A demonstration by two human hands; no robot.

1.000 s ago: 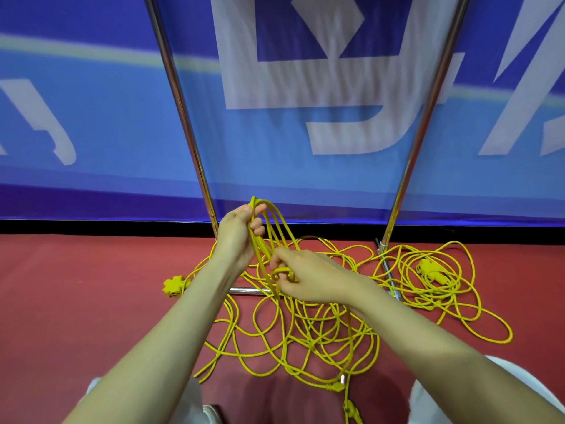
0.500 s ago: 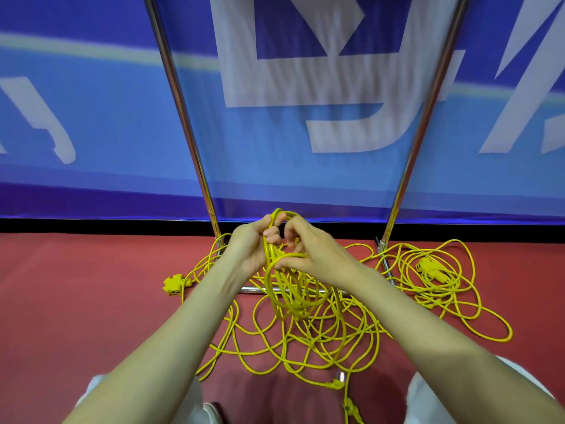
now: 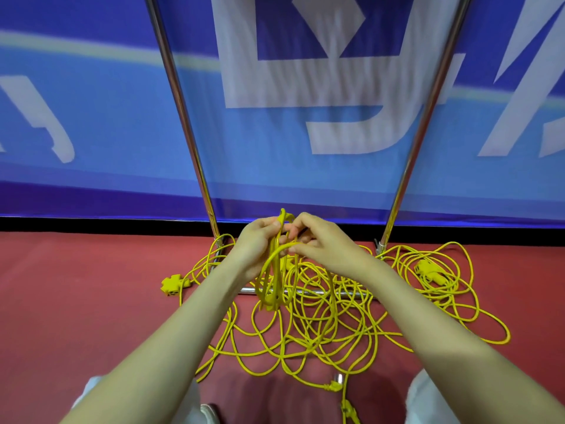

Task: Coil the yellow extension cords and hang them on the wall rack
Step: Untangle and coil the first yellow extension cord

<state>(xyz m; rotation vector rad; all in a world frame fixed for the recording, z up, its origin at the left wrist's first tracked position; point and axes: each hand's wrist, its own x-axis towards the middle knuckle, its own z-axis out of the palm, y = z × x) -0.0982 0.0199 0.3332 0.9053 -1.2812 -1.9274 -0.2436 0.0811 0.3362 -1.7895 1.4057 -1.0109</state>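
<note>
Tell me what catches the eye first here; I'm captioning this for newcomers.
A sprawling tangle of yellow cord covers the red floor at centre. Just above it, the left hand grips a bunch of hanging loops while the right hand pinches a strand beside it. Behind, two chrome poles slant up across a blue banner.

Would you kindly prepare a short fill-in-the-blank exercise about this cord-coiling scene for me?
1. The left hand and the right hand both hold ____ cord.
2. More cord lies tangled on the ____ floor.
3. The banner behind the two metal poles is mainly ____.
Missing words: yellow; red; blue.
</note>
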